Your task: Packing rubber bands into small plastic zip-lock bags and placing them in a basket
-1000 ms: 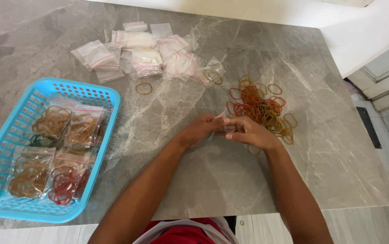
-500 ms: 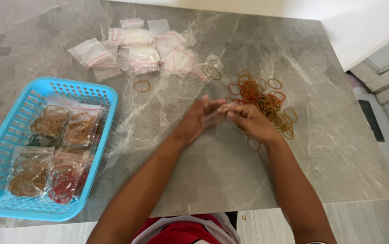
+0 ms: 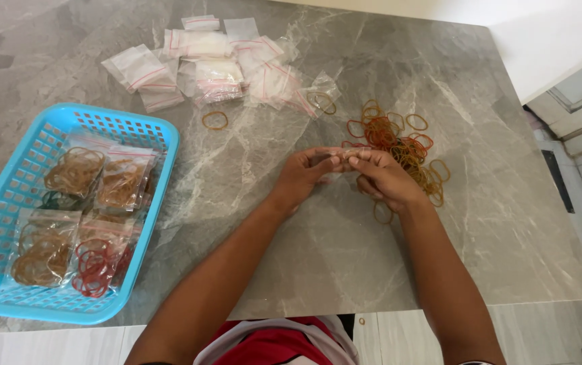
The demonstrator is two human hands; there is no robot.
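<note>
My left hand (image 3: 303, 177) and my right hand (image 3: 391, 181) meet at the fingertips over the middle of the grey marble table (image 3: 318, 270). Both pinch a small clear bag (image 3: 345, 155), mostly hidden by the fingers. A loose rubber band (image 3: 382, 213) lies on the table below my right hand. Just behind my right hand lies a pile of orange, red and tan rubber bands (image 3: 399, 138). Several empty clear zip bags (image 3: 216, 61) are heaped at the far side of the table.
A blue plastic basket (image 3: 162, 138) at the left holds several filled bags of rubber bands (image 3: 74, 172). One band (image 3: 214, 120) lies alone near the empty bags. A bag with a single band (image 3: 321, 101) sits beside the heap. The table's right edge meets white flooring.
Both hands have lifted slightly and come closer together at the fingertips, staying beside the pile of bands. The view has shifted a little.
</note>
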